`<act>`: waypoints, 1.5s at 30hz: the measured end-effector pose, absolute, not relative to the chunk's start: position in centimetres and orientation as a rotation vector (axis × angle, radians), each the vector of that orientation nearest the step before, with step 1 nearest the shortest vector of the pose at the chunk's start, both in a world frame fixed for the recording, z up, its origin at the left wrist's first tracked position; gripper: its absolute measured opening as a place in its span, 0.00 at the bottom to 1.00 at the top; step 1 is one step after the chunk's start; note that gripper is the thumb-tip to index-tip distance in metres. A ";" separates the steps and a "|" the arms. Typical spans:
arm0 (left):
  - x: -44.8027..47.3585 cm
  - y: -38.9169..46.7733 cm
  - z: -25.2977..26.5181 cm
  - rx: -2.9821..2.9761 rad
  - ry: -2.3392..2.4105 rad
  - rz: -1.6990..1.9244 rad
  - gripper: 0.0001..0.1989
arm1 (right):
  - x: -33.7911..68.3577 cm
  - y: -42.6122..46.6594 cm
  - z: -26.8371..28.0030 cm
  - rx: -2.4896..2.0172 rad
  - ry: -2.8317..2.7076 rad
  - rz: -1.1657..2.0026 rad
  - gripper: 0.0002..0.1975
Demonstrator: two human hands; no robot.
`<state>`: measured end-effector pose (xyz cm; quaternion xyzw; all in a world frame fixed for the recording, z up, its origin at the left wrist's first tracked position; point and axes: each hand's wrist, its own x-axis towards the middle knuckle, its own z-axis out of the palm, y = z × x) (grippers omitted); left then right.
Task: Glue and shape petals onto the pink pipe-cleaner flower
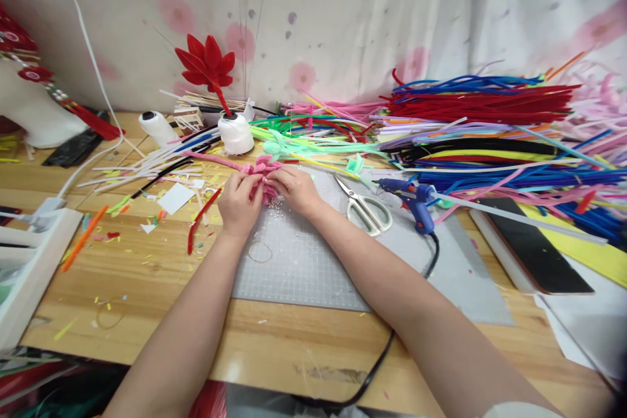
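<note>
A pink pipe-cleaner flower (pixel 265 163) lies between my two hands over the top of the grey cutting mat (pixel 313 268), its fuzzy stem pointing left. My left hand (pixel 240 201) grips it from the left with bent fingers. From the right, my right hand (pixel 295 189) pinches at the flower's middle, the fingertips of both hands nearly meeting there. Whatever small piece may be between the right fingertips is too tiny to make out. Small white beads (pixel 277 209) are scattered on the mat just below the flower.
Scissors (pixel 365 208) and a blue glue gun (pixel 409 199) with a black cord lie right of my hands. Bundled pipe cleaners (pixel 480 104) are piled behind. A red flower (pixel 208 65) stands in a white thread spool (pixel 236 135). A phone (pixel 533 245) rests far right.
</note>
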<state>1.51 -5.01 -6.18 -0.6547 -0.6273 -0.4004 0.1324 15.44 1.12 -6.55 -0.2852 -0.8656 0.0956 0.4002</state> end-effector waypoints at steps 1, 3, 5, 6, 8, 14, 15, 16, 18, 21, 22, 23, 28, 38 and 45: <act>1.6 -5.1 -6.1 -1.893 -1.823 -1.162 0.10 | 15.6 1.1 -6.5 -0.722 -2.189 0.243 0.13; 1.6 -5.2 -5.9 -1.886 -1.821 -1.167 0.12 | 15.9 1.0 -6.4 -0.735 -2.189 0.240 0.12; 1.5 -5.4 -5.7 -1.897 -1.812 -1.193 0.14 | 16.3 0.7 -6.2 -0.768 -2.197 0.230 0.11; 1.4 -5.6 -5.6 -1.906 -1.808 -1.214 0.14 | 16.6 0.6 -6.2 -0.792 -2.210 0.225 0.10; 1.1 -5.8 -5.5 -1.904 -1.802 -1.266 0.14 | 17.1 0.3 -6.0 -0.846 -2.255 0.217 0.09; -0.1 -6.7 -5.5 -1.754 -1.820 -1.394 0.13 | 19.6 -1.2 -5.0 -0.948 -2.397 0.201 0.09; -0.3 -6.9 -5.4 -1.730 -1.824 -1.403 0.12 | 20.3 -1.6 -4.8 -0.953 -2.410 0.205 0.09; -0.4 -7.0 -5.4 -1.708 -1.828 -1.409 0.12 | 21.1 -2.0 -4.7 -0.956 -2.419 0.212 0.09; -0.6 -7.1 -5.2 -1.673 -1.839 -1.414 0.12 | 22.8 -3.0 -4.7 -0.962 -2.425 0.230 0.11; -0.9 -7.2 -5.0 -1.633 -1.851 -1.427 0.12 | 25.5 -4.5 -5.3 -1.018 -2.402 0.241 0.12; -1.0 -7.2 -5.0 -1.616 -1.862 -1.429 0.12 | 26.3 -4.9 -5.5 -1.056 -2.384 0.240 0.12; -1.1 -7.3 -5.0 -1.596 -1.882 -1.427 0.12 | 27.0 -5.2 -5.8 -1.094 -2.363 0.244 0.12; -1.6 -6.9 -5.5 -1.616 -2.120 -1.277 0.10 | 28.8 -6.1 -6.4 -1.187 -2.199 0.345 0.13; -4.1 -1.7 -6.0 -2.139 -2.356 -0.831 0.16 | 28.9 -5.8 -6.6 -1.213 -2.191 0.372 0.14; -4.2 -1.3 -5.5 -2.039 -2.454 -1.040 0.15 | 28.8 -5.6 -6.6 -1.224 -2.259 0.312 0.15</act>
